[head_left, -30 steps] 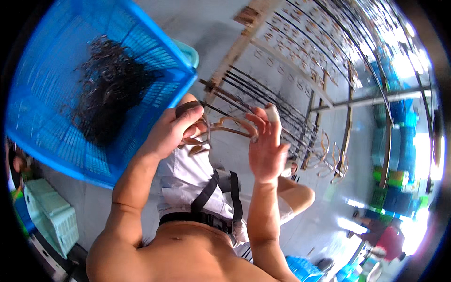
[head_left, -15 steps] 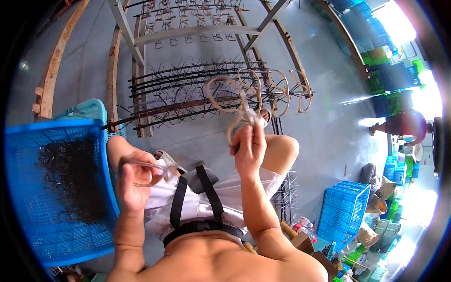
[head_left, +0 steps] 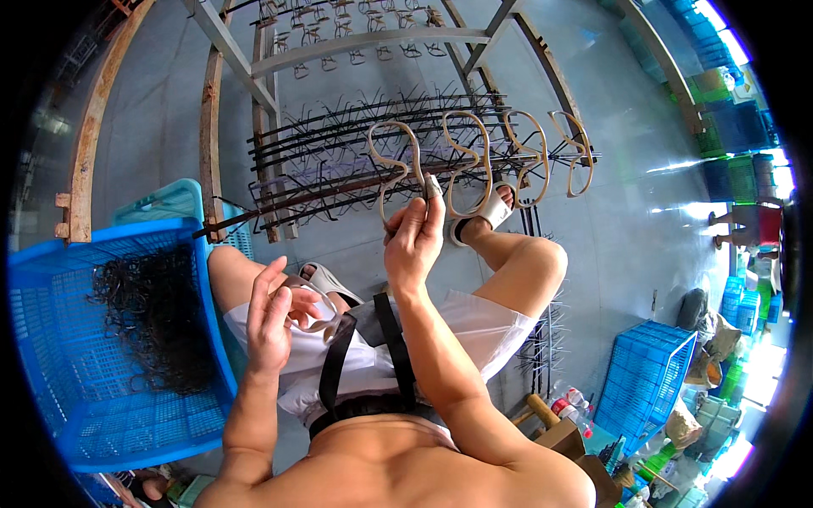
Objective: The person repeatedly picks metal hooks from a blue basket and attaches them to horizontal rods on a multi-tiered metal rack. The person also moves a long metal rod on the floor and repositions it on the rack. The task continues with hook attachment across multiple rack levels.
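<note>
My right hand [head_left: 413,245] is closed, pinching a thin beige double-loop frame [head_left: 417,157] at the long dark rod [head_left: 296,196]. Three similar beige frames [head_left: 486,161] hang side by side along the rod's right part. Over my left thigh, my left hand [head_left: 273,323] has its fingers bent around a glossy, see-through brownish looped frame [head_left: 329,325], partly blurred. Exactly where the right-hand frame meets the rod's prongs is hard to make out.
On my left stands a blue plastic basket [head_left: 152,453] holding a tangle of dark wiry pieces [head_left: 157,322]. Several pronged black rods [head_left: 339,144] lie across wooden rails [head_left: 212,127] under a grey metal frame [head_left: 373,38]. Another blue crate [head_left: 644,372] stands at right; a person [head_left: 749,227] is beyond.
My right hand has moved slightly left, and its frame now stands upright at the rod instead of blurred in motion. My left hand has shifted right with its frame. The view has shifted.
</note>
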`<state>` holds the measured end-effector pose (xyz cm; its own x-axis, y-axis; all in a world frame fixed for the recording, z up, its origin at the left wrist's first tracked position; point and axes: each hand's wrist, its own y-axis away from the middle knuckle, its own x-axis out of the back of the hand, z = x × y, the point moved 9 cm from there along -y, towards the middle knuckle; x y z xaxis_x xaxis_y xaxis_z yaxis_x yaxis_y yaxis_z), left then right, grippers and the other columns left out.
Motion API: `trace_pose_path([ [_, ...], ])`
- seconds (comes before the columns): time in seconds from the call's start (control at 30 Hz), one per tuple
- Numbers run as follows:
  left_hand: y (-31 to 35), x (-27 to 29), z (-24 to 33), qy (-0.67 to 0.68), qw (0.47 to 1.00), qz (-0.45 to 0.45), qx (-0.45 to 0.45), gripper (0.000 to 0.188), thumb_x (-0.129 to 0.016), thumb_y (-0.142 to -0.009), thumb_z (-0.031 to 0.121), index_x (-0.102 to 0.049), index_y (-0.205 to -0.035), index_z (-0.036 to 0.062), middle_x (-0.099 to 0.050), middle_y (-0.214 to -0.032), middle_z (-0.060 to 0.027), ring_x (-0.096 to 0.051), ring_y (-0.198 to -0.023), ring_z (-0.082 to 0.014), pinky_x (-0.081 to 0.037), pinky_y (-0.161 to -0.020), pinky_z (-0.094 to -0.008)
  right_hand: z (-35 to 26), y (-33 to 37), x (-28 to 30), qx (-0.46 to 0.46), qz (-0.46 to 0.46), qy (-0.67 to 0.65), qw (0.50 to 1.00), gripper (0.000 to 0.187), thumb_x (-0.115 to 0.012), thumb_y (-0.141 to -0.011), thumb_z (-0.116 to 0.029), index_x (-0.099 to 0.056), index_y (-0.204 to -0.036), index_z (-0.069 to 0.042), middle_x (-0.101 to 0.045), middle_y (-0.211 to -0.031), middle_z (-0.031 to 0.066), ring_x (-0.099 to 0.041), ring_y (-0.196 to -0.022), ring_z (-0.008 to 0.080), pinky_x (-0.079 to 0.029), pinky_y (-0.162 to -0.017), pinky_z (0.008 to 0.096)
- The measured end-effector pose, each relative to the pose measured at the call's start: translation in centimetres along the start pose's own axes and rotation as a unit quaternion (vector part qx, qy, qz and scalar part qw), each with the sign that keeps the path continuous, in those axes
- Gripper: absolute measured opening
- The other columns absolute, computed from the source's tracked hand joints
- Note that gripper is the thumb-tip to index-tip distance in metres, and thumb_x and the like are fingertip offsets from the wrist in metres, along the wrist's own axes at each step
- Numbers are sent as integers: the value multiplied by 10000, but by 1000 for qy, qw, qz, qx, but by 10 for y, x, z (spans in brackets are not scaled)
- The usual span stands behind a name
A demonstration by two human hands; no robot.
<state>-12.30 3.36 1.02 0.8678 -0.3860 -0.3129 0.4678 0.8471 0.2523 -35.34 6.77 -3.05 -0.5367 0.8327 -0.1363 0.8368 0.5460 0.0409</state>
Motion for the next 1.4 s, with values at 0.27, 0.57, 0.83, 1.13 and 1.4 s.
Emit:
trace_pose_path([
  [0.27, 2, 4, -10, 138, 987, -45, 71, 243, -470, -889, 121, -481, -1096, -6, -629, -858, -142, -631, -761, -227, -550, -724, -374, -1, -2, -9, 13, 4, -56, 998, 232, -405, -979, -214, -455, -1178, -106, -434, -572, -37, -354, -440, 24, -306, -385, 175],
  [0.57, 0, 9, -6, 165, 983, -32, 68, 214, -483, -861, 95, -487, -1051, -3, -613, -801, -119, -598, -682, -198, -533, -676, -342, -7, 6, -10, 35, 16, -70, 997, 279, -407, -978, -198, -440, -1245, -125, -434, -593, -36, -348, -455, 17, -300, -386, 174],
  [0.83, 3, 6, -5, 169, 983, -35, 63, 209, -498, -864, 101, -487, -1048, 3, -611, -806, -115, -587, -689, -190, -515, -692, -336, -2, -1, -15, 19, 19, -131, 991, 300, -401, -979, -183, -415, -1270, -110, -438, -590, -38, -350, -454, 23, -304, -390, 176],
  [1.13, 3, 6, -12, 158, 984, -31, 75, 217, -500, -858, 96, -489, -1051, -1, -613, -805, -120, -589, -692, -195, -516, -698, -338, -4, 4, -19, 27, 40, -104, 993, 313, -401, -980, -192, -421, -1284, -118, -445, -595, -34, -344, -446, 18, -311, -377, 175],
  [1.4, 3, 4, -14, 158, 984, -35, 75, 226, -493, -844, 87, -492, -1054, 3, -615, -814, -129, -604, -703, -213, -516, -703, -341, -3, 8, -20, 43, 86, -69, 993, 332, -406, -978, -166, -401, -1301, -91, -437, -580, -41, -338, -469, 17, -296, -396, 177],
])
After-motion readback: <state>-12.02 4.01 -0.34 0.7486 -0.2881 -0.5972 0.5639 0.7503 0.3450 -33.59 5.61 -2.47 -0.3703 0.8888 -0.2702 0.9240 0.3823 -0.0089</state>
